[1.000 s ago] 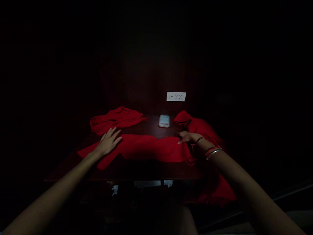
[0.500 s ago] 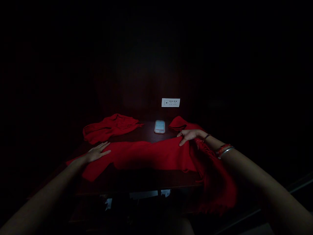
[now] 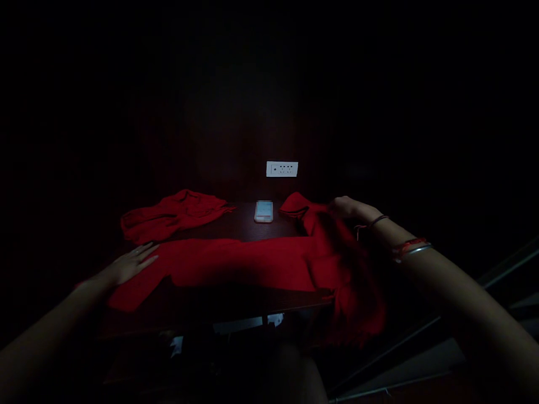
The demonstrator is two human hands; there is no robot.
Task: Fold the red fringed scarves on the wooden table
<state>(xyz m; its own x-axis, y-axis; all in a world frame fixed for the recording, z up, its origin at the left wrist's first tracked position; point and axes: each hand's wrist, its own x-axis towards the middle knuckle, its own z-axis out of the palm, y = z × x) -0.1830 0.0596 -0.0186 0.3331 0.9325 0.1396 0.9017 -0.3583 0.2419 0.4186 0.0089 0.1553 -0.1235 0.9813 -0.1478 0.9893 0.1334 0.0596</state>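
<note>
A long red scarf [image 3: 236,261] with a fringed end lies across the dark wooden table, and its right part hangs over the front edge. Flat on the scarf's left end rests my left hand [image 3: 128,266], fingers stretched and a ring on one of them. My right hand [image 3: 346,206], at the far right of the table, has its fingers curled at the upper edge of the scarf's right part; the fingertips are partly hidden. Behind the left hand a second red cloth [image 3: 172,216] lies crumpled.
A phone with a lit screen [image 3: 264,211] lies at the back of the table [image 3: 248,227]. Above it a white socket panel [image 3: 282,169] is set in the dark wall. Pale items [image 3: 238,324] show below the table's front edge. The surroundings are very dark.
My right hand has moved right and away from me, off the flat middle stretch of the scarf. The scarf's right part has shifted with folds. My left hand stays flat; the view has turned slightly right.
</note>
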